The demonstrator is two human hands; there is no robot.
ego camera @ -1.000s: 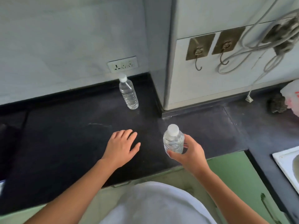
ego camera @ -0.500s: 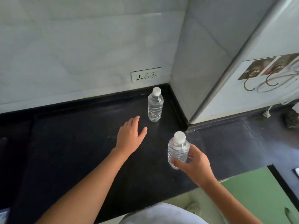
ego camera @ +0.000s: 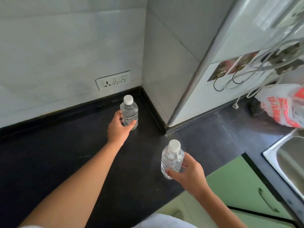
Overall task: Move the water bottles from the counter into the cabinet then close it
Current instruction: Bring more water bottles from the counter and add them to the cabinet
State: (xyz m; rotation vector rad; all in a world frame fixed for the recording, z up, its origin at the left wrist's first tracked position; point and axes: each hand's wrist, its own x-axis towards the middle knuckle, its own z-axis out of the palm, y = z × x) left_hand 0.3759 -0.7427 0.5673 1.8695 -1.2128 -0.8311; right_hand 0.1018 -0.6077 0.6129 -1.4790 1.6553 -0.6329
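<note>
**Fingers [ego camera: 117, 116] of the left hand [ego camera: 118, 130] wrap the far bottle [ego camera: 130, 111] at the bench [ego camera: 65, 153] corner**

Curled round its lower half, they grip the far bottle, which stands upright on the dark bench close to where the walls meet. The right hand [ego camera: 187, 176] holds the near bottle [ego camera: 171, 160] tilted and off the bench, above its front edge. By my reading, the pick-up step is nearly done: both bottles are in hand and neither is put away. The next move calls for lifting the far one, then sparing a finger to pull open the green cabinet door [ego camera: 238, 186], which looks shut, its inside hidden. Both bottles are clear and white-capped and seem to carry water, though the level is hard to read.
</note>
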